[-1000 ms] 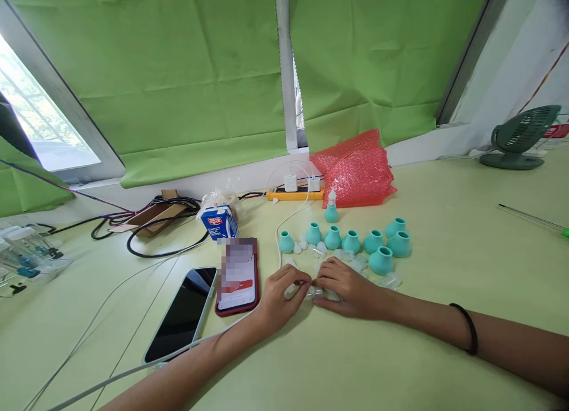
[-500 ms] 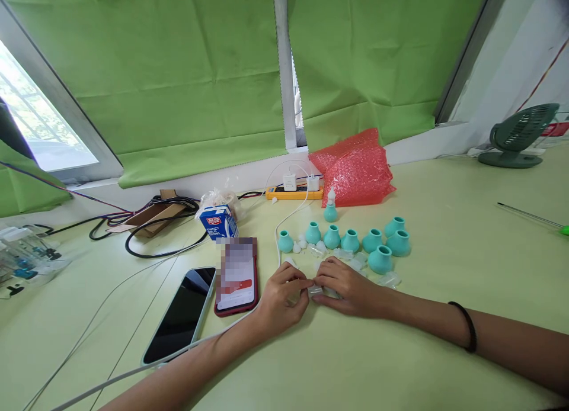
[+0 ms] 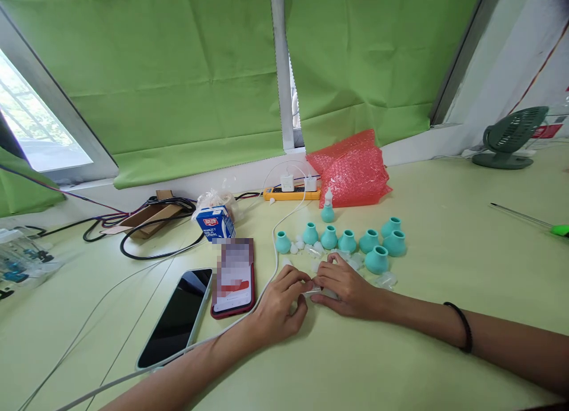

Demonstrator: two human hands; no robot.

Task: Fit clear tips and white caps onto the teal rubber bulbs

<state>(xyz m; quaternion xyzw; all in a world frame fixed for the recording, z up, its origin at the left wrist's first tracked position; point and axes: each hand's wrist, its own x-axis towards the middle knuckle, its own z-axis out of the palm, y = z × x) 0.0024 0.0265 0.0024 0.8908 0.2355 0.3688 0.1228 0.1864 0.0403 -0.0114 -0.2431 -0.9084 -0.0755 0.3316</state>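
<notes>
Both hands meet over the table at a small clear plastic piece (image 3: 313,291). My right hand (image 3: 349,288) pinches it between thumb and fingers. The curled fingers of my left hand (image 3: 281,301) touch its left end, with the thumb lower and apart from the index finger. Its exact shape is partly hidden by the fingers. Just beyond are several open-necked teal rubber bulbs (image 3: 377,260), standing upright. Among them lie small white pieces (image 3: 294,249) and more clear plastic pieces (image 3: 386,280). Farther back, one teal bulb (image 3: 328,214) carries a clear pointed nozzle (image 3: 328,196).
Left of my hands lie a dark-screened phone (image 3: 178,316) and a lit phone in a red case (image 3: 234,281). A white cable (image 3: 275,269) passes under my left forearm. Behind are a blue drink carton (image 3: 216,224), power strip (image 3: 291,194), red bubble wrap (image 3: 355,171); screwdriver (image 3: 524,215) and fan (image 3: 509,135) at right.
My left thumb has moved down, away from the index fingertip, and more of the clear piece shows. The right hand keeps its pinch. The whole view has shifted slightly left.
</notes>
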